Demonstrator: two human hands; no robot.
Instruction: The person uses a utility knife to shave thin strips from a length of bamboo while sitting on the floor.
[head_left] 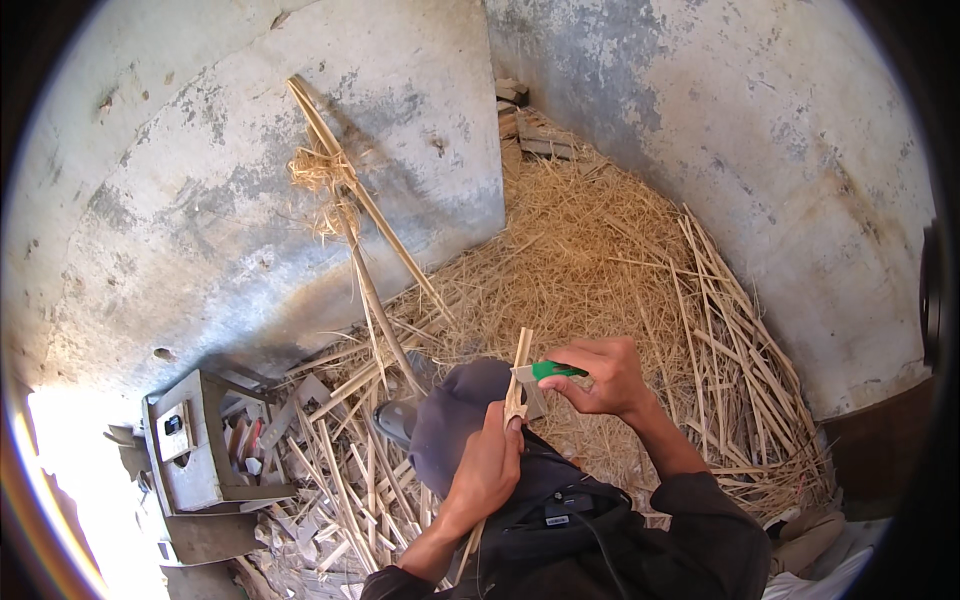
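Both closed, right hand is holding a green-handled knife, left hand a wooden strip, lower centre, ideally cutting shallowly.

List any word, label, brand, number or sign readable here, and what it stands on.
No text can be read.
Small white label on the black gear at the person's lap: marks too small to read.
Dark patch on the grey box: too small to tell whether it bears text.
Green-handled knife: no lettering discernible.
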